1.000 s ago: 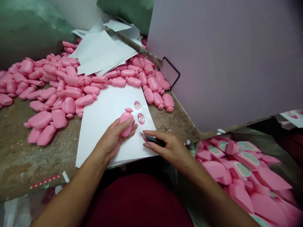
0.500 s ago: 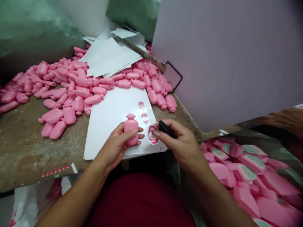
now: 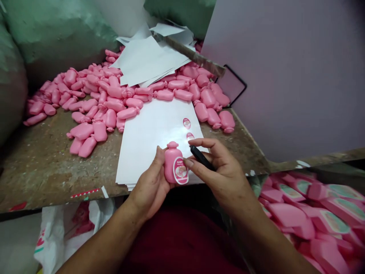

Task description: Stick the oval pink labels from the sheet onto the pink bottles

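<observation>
My left hand (image 3: 152,182) holds a small pink bottle (image 3: 170,158) upright, its thumb raised at the left side. An oval pink-and-white label (image 3: 180,170) lies against the front of the bottle, toward its right. The thumb of my right hand (image 3: 219,165) touches the label's right edge. A black pen-like tool (image 3: 202,157) is held in that same hand. Beneath both hands is a stack of white sheets (image 3: 145,133), with an oval sticker (image 3: 186,123) on the top one and another (image 3: 190,136) near my right fingertips.
Many pink bottles (image 3: 114,91) are heaped behind and left on the worn table (image 3: 42,171). Loose papers (image 3: 151,57) lie on the heap. At right stands a pale panel (image 3: 285,76) with a black wire frame (image 3: 245,84). Larger labelled pink bottles (image 3: 288,215) fill the lower right.
The large oval label has come off the sheet and is now at the bottle's front. My left thumb has lifted off the bottle's front. The view has shifted, moving the table contents rightward.
</observation>
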Available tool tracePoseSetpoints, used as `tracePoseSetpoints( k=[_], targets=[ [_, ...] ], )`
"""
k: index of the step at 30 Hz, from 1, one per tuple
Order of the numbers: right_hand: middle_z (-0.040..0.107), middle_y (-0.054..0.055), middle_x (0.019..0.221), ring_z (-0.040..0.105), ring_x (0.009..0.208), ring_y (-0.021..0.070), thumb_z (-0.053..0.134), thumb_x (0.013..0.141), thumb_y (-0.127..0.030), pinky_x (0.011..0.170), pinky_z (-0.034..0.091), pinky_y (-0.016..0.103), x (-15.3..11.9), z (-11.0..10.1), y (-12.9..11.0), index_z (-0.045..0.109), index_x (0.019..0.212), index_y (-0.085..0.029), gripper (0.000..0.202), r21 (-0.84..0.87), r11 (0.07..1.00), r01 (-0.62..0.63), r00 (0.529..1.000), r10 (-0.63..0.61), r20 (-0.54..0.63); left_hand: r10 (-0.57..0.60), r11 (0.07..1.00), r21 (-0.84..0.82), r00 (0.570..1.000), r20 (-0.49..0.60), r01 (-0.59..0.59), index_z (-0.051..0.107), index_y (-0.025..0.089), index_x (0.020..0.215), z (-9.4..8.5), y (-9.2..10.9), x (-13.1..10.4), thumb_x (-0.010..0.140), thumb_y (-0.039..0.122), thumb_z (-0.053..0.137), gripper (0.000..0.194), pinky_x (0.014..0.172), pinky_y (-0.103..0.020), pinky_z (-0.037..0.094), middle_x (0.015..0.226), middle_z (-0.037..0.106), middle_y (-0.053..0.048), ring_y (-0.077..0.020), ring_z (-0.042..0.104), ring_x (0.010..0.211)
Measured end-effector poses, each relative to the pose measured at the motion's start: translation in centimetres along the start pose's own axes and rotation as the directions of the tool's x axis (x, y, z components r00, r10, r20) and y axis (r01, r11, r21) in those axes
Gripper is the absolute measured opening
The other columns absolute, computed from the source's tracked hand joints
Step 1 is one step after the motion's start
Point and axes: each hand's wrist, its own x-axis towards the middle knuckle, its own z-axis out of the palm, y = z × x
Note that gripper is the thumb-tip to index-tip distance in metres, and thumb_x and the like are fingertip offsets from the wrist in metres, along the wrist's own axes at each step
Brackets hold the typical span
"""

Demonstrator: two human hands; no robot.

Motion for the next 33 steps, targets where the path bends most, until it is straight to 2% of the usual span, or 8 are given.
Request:
tracePoseSetpoints(
  k=[5,11,19,33],
  targets=[
    [0.066,-0.005,0.069,0.062,0.059,0.0145,0.072,0.078,-0.033,0.055,0.051,0.027,0.2,0.0,0.0,0.058,0.106,-0.027,0.032,0.065,0.998,-0.02,0.999,0.018,0.029,0.006,0.999,0.042,1.0,-0.012,-0.005,0.062,0.023,0.114,0.2,0.0,0.0,0.09,0.065,0.054,0.049,0.075,-0.028,0.054,0.11,0.069,-0.006,-0.0194,0.065,0.1],
    [0.065,-0.004,0.069,0.063,0.061,0.0154,0.071,0.078,-0.035,0.056,0.051,0.028,0.4,0.1,0.1,0.057,0.107,-0.026,0.033,0.04,0.999,-0.015,1.0,0.014,0.015,0.015,0.998,0.059,1.0,-0.021,-0.014,0.064,0.024,0.114,0.1,0.0,0.1,0.089,0.066,0.055,0.049,0.07,-0.025,0.052,0.104,0.066,-0.004,-0.0157,0.062,0.091],
    [0.066,-0.004,0.069,0.064,0.062,0.0155,0.072,0.077,-0.035,0.056,0.05,0.027,0.6,0.2,0.4,0.058,0.108,-0.027,0.035,0.07,0.997,-0.023,1.0,0.023,-0.003,0.037,0.996,0.084,0.999,-0.03,-0.034,0.061,0.024,0.121,0.0,-0.2,0.1,0.095,0.062,0.048,0.048,0.075,-0.027,0.053,0.117,0.066,-0.007,-0.0189,0.063,0.104],
    [0.069,-0.005,0.073,0.068,0.065,0.0156,0.073,0.078,-0.035,0.058,0.054,0.027,0.7,0.2,1.0,0.056,0.108,-0.027,0.035,0.147,0.987,-0.061,0.998,0.058,0.025,0.054,0.994,0.096,0.998,-0.034,-0.051,0.059,0.024,0.123,-0.2,-0.5,0.4,0.098,0.055,0.045,0.041,0.077,-0.027,0.054,0.123,0.063,-0.007,-0.0182,0.061,0.103]
  ],
)
